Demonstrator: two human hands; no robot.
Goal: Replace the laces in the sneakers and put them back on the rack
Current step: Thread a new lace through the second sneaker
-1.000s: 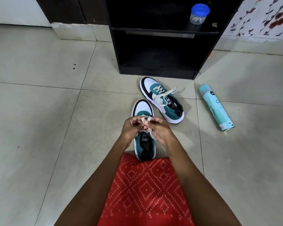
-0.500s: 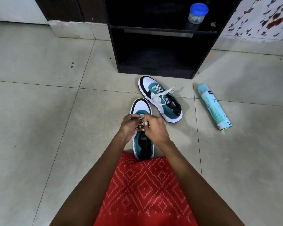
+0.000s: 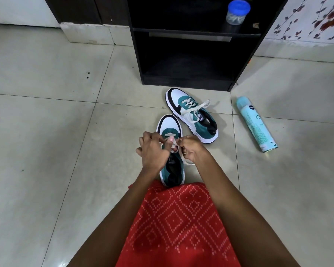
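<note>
Two teal, white and black sneakers lie on the tiled floor. The near sneaker (image 3: pixel 169 125) points away from me, just in front of my red patterned lap. Over its tongue my left hand (image 3: pixel 152 151) and my right hand (image 3: pixel 193 150) each pinch a part of its cream lace (image 3: pixel 175 144). A loose lace end hangs below my right hand. The far sneaker (image 3: pixel 191 115) lies angled to the right, with its cream lace (image 3: pixel 196 107) tied in a loose bow. The black rack (image 3: pixel 191 54) stands behind, its lower shelf bare.
A pale blue spray can (image 3: pixel 255 124) lies on the floor to the right of the sneakers. A clear jar with a blue lid (image 3: pixel 237 12) stands on the rack's upper shelf. Floral wallpaper is at the far right, and open tiled floor stretches left.
My hands have drawn a little apart over the near sneaker, pulling the lace between them. The camera view has shifted slightly; both sneakers lie where they were.
</note>
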